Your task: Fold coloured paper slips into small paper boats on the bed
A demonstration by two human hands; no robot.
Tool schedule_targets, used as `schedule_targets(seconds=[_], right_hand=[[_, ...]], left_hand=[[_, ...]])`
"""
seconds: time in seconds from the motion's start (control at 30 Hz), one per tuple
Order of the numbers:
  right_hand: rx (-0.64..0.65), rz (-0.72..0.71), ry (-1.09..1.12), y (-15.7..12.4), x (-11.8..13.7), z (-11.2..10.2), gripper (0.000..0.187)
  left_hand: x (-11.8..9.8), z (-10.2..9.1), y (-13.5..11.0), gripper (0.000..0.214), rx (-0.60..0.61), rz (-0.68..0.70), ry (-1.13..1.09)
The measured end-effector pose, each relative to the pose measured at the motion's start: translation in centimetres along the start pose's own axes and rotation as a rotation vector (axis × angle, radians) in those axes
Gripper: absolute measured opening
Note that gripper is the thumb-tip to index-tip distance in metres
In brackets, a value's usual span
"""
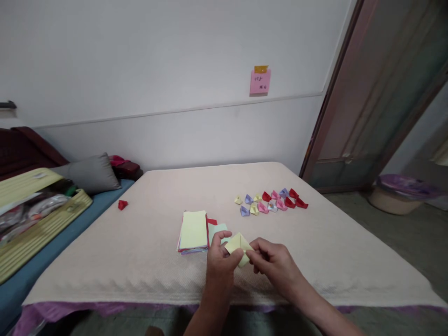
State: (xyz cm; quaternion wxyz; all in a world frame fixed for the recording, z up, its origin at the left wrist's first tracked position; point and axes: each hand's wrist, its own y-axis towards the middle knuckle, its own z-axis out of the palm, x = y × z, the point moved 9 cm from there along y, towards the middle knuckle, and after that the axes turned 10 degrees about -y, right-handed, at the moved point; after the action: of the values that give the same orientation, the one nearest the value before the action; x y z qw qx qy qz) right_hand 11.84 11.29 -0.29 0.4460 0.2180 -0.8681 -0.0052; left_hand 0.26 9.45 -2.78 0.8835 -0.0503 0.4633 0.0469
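Between my two hands is a pale yellow folded paper, creased into a diamond shape. My left hand grips its left side, thumb in front and fingers behind. My right hand pinches its right corner between thumb and fingertips. Just left of my hands lies a stack of coloured paper with a pale yellow sheet on top. A light green sheet and a bit of red paper show beside the stack, partly behind my left hand.
Two rows of small folded paper boats in several colours stand farther back on the cream-covered table. A red folded piece lies at the far left. Left of the table are a grey pillow and an open yellow case.
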Motion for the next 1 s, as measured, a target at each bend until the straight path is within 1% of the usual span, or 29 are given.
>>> schedule_targets(seconds=[0.2,0.33,0.43,0.57,0.67,0.8,0.93,1.0], right_hand=[[0.05,0.119,0.239,0.0,-0.7,0.5,0.02],[0.096,0.191,0.368,-0.1,-1.1,1.3,0.02],[0.103,0.19,0.384,-0.1,-1.0,1.5,0.022],[0.068,0.181,0.373,0.0,-0.7,0.8,0.02],[0.072,0.189,0.388,0.1,-0.7,0.6,0.019],[0.089,0.193,0.424,0.1,-0.9,0.8,0.018],[0.102,0.223,0.462,0.1,-1.1,1.0,0.018],[0.087,0.228,0.462,0.1,-1.1,0.7,0.019]], left_hand=[[-0.1,-0.1,0.1,0.046,0.001,0.019,-0.019],[-0.2,0.0,0.0,0.045,-0.005,0.029,0.001],[-0.2,-0.1,-0.1,0.042,-0.016,0.034,0.004],[-0.1,0.0,-0.2,0.034,-0.013,0.006,-0.072],[-0.1,-0.1,-0.4,0.033,-0.029,-0.008,-0.098],[-0.4,0.1,-0.8,0.031,-0.042,-0.016,-0.134],[-0.7,0.0,-0.9,0.028,-0.068,-0.018,-0.119],[-0.7,0.0,-0.7,0.027,-0.06,-0.019,-0.062]])
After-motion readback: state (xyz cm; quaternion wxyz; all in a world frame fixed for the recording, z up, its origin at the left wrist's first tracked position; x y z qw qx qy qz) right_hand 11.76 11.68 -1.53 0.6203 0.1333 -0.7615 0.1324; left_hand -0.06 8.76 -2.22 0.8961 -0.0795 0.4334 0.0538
